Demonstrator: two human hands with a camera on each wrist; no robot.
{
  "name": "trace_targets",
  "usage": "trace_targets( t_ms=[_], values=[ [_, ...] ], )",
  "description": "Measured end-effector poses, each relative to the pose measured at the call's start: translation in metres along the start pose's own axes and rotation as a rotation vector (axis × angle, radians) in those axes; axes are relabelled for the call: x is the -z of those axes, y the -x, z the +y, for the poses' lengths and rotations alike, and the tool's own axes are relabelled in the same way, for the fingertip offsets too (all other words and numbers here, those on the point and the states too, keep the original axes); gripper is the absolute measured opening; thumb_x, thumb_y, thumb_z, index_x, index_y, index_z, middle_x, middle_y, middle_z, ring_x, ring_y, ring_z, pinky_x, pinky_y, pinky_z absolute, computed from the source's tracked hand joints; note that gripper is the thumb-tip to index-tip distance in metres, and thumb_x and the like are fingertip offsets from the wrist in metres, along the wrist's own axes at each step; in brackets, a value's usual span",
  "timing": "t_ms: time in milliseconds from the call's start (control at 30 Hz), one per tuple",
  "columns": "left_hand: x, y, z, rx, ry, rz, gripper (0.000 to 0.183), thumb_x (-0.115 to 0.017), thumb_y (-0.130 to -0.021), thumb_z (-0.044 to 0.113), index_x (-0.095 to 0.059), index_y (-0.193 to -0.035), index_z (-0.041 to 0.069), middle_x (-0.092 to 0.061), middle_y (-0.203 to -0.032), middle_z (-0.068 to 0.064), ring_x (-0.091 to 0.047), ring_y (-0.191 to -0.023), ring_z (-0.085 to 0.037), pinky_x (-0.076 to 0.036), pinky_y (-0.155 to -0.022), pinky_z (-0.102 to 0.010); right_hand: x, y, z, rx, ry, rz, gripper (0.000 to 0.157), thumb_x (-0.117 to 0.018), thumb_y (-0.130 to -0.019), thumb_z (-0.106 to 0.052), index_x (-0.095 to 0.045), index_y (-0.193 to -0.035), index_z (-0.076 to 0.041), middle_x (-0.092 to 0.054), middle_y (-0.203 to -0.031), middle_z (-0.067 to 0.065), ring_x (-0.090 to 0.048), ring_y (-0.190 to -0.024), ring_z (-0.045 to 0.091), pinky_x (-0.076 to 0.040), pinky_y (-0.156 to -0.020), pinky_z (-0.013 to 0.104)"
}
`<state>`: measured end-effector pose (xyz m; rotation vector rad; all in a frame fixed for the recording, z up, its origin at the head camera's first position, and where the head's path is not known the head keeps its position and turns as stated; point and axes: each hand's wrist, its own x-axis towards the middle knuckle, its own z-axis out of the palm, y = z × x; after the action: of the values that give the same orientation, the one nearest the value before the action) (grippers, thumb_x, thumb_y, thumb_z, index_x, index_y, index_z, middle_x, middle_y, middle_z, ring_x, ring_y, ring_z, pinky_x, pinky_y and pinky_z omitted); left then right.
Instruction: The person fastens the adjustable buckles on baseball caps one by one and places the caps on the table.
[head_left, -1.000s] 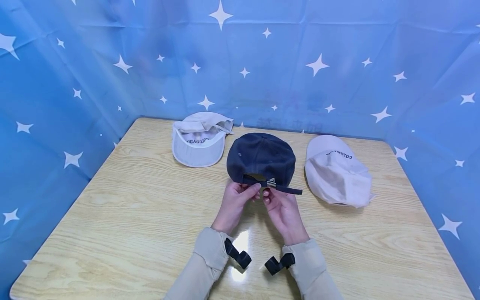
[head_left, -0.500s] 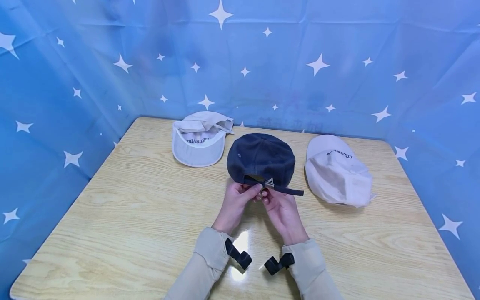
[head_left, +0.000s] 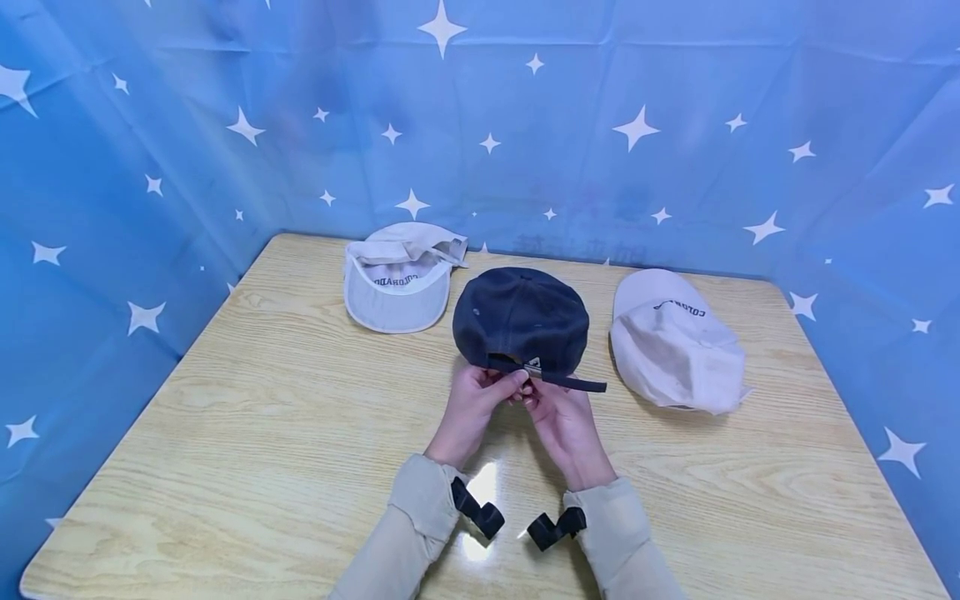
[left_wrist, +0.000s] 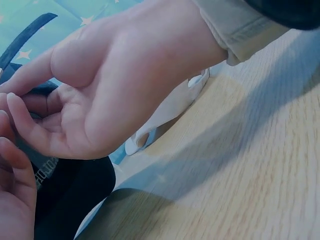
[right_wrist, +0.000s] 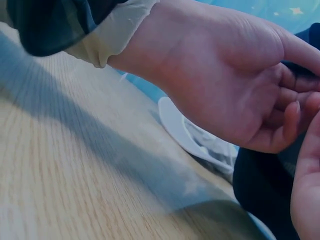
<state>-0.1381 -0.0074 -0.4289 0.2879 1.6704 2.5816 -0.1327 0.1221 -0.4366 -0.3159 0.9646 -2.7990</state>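
A dark navy cap is held in the middle of the table, its rear opening and strap towards me. My left hand grips the strap at the back, thumb on top by the metal buckle. My right hand pinches at the strap just beside it, fingertips meeting the left ones under the buckle. The loose strap end sticks out to the right. In the left wrist view the left hand has its fingers bent at the cap; the right wrist view shows the right hand likewise.
A white cap lies inside-up at the back left, COLORADO showing. Another pale cap lies on the right, crown towards me. Both are on a wooden table. A blue star-patterned curtain stands behind the table's far edge.
The buckle has shifted slightly left along the strap, towards the left thumb, and the gap above the strap looks narrower. Both hands stay in nearly the same place; the pale caps have not moved.
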Motion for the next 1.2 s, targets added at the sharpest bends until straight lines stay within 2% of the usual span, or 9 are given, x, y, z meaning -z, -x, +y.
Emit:
trace_targets(
  t_ms=[200, 267, 367, 500, 700, 767, 833, 1033, 1200],
  values=[
    [0.001, 0.000, 0.000, -0.021, 0.001, 0.001, 0.014, -0.068, -0.079, 0.016, -0.059, -0.086, 0.007, -0.061, -0.076, -0.001, -0.054, -0.065, -0.012, -0.045, -0.059, -0.025, 0.001, 0.001, 0.001, -0.001, 0.018, -0.047, 0.018, -0.047, -0.088, 0.005, -0.056, -0.101, -0.005, -0.062, -0.091, 0.008, -0.059, -0.075, 0.017, -0.049, -0.067, 0.023],
    [0.002, 0.000, -0.001, -0.051, -0.003, -0.001, 0.017, -0.068, -0.079, 0.018, -0.059, -0.087, 0.007, -0.061, -0.076, -0.001, -0.054, -0.066, -0.011, -0.045, -0.058, -0.024, 0.000, 0.001, 0.000, -0.013, 0.021, -0.056, 0.020, -0.047, -0.088, 0.006, -0.055, -0.101, -0.005, -0.062, -0.091, 0.008, -0.059, -0.077, 0.017, -0.048, -0.068, 0.024],
    [0.007, -0.005, -0.014, -0.127, -0.016, -0.010, 0.017, -0.066, -0.081, 0.019, -0.060, -0.090, 0.006, -0.062, -0.076, -0.001, -0.055, -0.066, -0.011, -0.045, -0.057, -0.023, -0.001, 0.002, -0.001, -0.027, 0.043, -0.058, 0.020, -0.048, -0.087, 0.006, -0.055, -0.100, -0.007, -0.063, -0.091, 0.006, -0.059, -0.078, 0.015, -0.047, -0.067, 0.022],
    [0.010, -0.008, -0.021, -0.166, -0.032, -0.013, 0.020, -0.066, -0.081, 0.020, -0.059, -0.092, 0.005, -0.061, -0.076, -0.002, -0.054, -0.064, -0.012, -0.044, -0.056, -0.025, -0.003, 0.002, -0.001, -0.027, 0.059, -0.070, 0.018, -0.050, -0.087, 0.004, -0.056, -0.099, -0.008, -0.063, -0.089, 0.005, -0.058, -0.077, 0.014, -0.046, -0.066, 0.021],
    [0.007, -0.006, -0.014, -0.138, -0.053, -0.004, 0.017, -0.066, -0.081, 0.017, -0.057, -0.090, 0.007, -0.058, -0.075, 0.000, -0.052, -0.062, -0.012, -0.044, -0.055, -0.025, -0.003, 0.002, -0.001, -0.017, 0.065, -0.085, 0.014, -0.053, -0.087, 0.000, -0.056, -0.100, -0.007, -0.063, -0.088, 0.006, -0.058, -0.073, 0.016, -0.045, -0.064, 0.020],
    [0.004, -0.004, -0.009, -0.118, -0.048, 0.006, 0.021, -0.068, -0.079, 0.019, -0.056, -0.090, 0.005, -0.058, -0.075, 0.000, -0.051, -0.063, -0.013, -0.044, -0.056, -0.025, -0.003, 0.001, -0.001, -0.012, 0.065, -0.088, 0.014, -0.053, -0.088, -0.002, -0.056, -0.100, -0.007, -0.063, -0.089, 0.007, -0.058, -0.073, 0.016, -0.046, -0.064, 0.020],
    [0.005, -0.005, -0.011, -0.108, -0.054, 0.012, 0.026, -0.069, -0.077, 0.024, -0.056, -0.090, 0.005, -0.058, -0.075, -0.001, -0.051, -0.063, -0.013, -0.044, -0.056, -0.025, -0.002, 0.001, 0.000, -0.008, 0.062, -0.091, 0.014, -0.054, -0.088, -0.003, -0.056, -0.101, -0.007, -0.063, -0.090, 0.007, -0.058, -0.074, 0.016, -0.046, -0.064, 0.020],
    [0.018, -0.014, -0.043, -0.105, -0.069, -0.005, 0.028, -0.070, -0.077, 0.030, -0.060, -0.092, 0.009, -0.062, -0.079, -0.003, -0.056, -0.067, -0.013, -0.047, -0.058, -0.027, 0.000, 0.000, 0.001, 0.008, 0.061, -0.092, 0.012, -0.053, -0.089, -0.005, -0.057, -0.100, -0.007, -0.062, -0.090, 0.006, -0.058, -0.076, 0.016, -0.046, -0.065, 0.021],
    [0.014, -0.011, -0.036, -0.117, -0.076, -0.013, 0.026, -0.068, -0.079, 0.025, -0.059, -0.093, 0.005, -0.062, -0.080, -0.006, -0.056, -0.066, -0.014, -0.048, -0.059, -0.029, 0.001, 0.000, 0.002, 0.022, 0.053, -0.089, 0.012, -0.053, -0.089, -0.005, -0.058, -0.099, -0.007, -0.063, -0.090, 0.007, -0.057, -0.075, 0.017, -0.045, -0.065, 0.021]
  ],
)
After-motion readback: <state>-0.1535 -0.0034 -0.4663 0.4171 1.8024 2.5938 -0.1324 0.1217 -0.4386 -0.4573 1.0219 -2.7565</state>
